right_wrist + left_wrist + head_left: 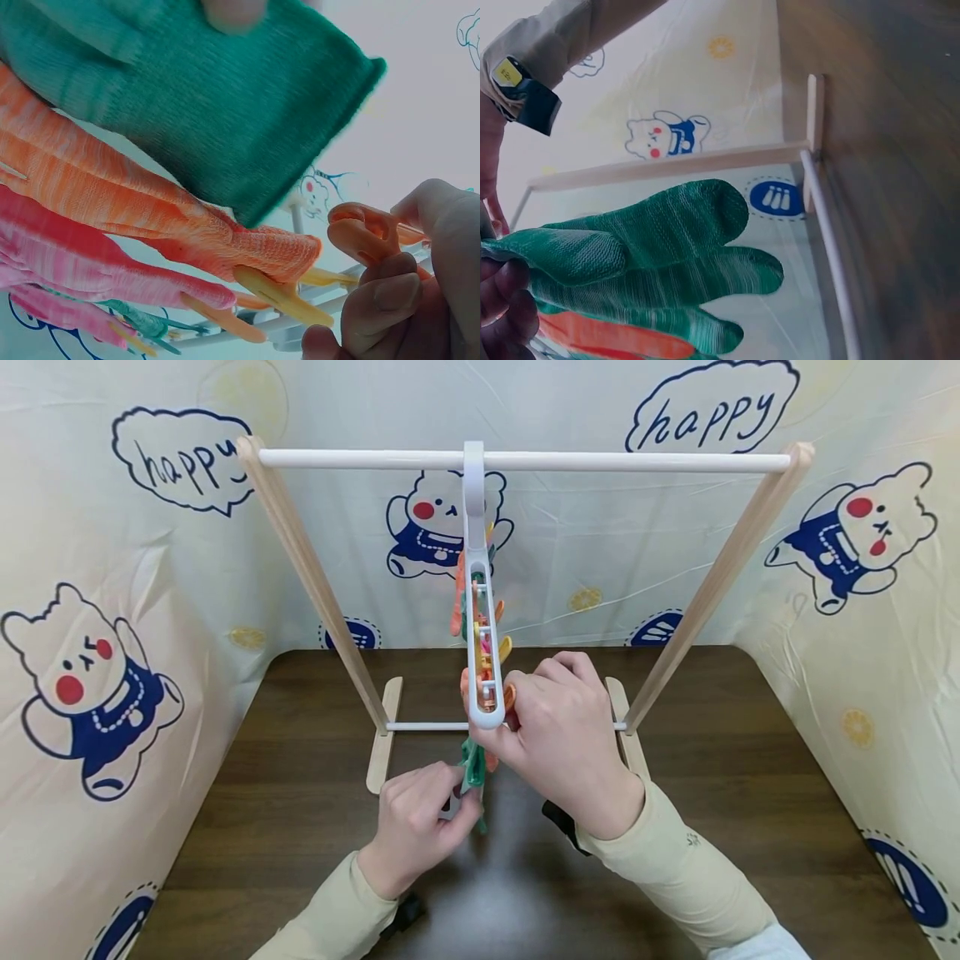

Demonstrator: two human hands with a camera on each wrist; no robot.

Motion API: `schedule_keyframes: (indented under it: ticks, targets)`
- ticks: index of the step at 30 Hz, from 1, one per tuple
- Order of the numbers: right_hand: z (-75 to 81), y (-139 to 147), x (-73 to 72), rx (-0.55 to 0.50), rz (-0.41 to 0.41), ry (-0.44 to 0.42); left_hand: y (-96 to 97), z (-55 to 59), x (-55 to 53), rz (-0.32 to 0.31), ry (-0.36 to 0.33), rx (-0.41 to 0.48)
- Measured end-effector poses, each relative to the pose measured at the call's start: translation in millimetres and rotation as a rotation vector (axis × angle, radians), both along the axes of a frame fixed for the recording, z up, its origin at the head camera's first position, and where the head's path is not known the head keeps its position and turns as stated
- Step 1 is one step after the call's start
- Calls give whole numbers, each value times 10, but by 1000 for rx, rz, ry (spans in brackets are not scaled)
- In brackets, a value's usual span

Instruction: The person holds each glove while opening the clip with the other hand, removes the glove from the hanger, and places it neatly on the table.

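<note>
My left hand (420,818) pinches a green knitted glove (225,112) near its cuff, below the front end of a white clip hanger (486,714). In the left wrist view the glove's fingers (697,277) stretch out from that hand. At the hanger's front end my right hand (562,735) pinches an orange clothespin (364,232). The green cuff is apart from this clothespin in the right wrist view. Beside it, an orange glove (135,187) hangs from a yellow clothespin (277,292), and a pink glove (90,255) hangs from another orange clothespin (225,319).
The hanger hooks over the white top rod (360,459) of a wooden rack (315,585). A lower rod (427,727) joins the rack's feet on the dark table (247,835). Printed cloth (600,543) encloses the back and sides. More gloves and clothespins hang further along the hanger.
</note>
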State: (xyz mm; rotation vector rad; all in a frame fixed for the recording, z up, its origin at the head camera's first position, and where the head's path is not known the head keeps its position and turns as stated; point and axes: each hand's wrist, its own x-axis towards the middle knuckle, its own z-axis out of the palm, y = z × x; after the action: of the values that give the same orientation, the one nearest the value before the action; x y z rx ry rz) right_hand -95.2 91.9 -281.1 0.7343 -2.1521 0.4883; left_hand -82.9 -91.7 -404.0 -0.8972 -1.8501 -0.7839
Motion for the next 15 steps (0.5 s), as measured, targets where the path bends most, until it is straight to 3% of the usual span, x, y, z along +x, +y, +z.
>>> schedule_keyframes:
  ticks: [9, 15]
  targets:
    - [-12, 20, 10, -29, -11, -57, -124, -129, -3, 6, -51, -21]
    - [-21, -7, 4, -109, -9, -46, -156, -164, -17, -2, -27, -12]
